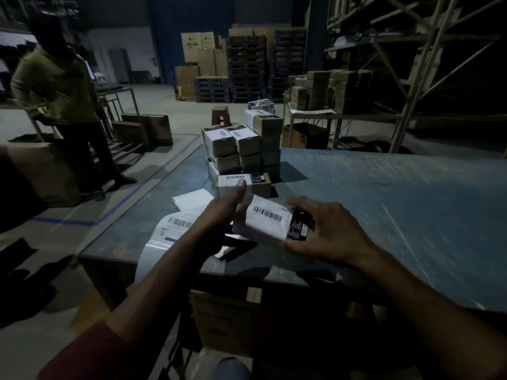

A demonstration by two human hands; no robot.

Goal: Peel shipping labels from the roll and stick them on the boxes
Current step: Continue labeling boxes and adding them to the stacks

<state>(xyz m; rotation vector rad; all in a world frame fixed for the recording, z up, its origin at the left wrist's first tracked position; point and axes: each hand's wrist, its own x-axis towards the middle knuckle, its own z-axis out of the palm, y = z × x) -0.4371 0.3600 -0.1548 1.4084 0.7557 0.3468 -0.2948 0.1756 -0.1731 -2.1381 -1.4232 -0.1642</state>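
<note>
Labelling step: my right hand (319,229) grips the box (270,223), my left hand (225,207) smooths its label (267,215), thumb raised. Next, I judge, stacking it.

A large table (384,204) with a dull blue-grey, scuffed top fills the middle and right of the view. Just beyond the left grip (219,212), one small box (244,183) with a white barcode label lies flat on it. Farther beyond, touching that box's far side, stands a stack of small cardboard boxes (242,145), several layers high, many labelled white on top. Left of the left grip, a strip of printed labels (170,231) lies on the table and hangs over its near edge; a blank white sheet (192,200) lies just beyond it.
</note>
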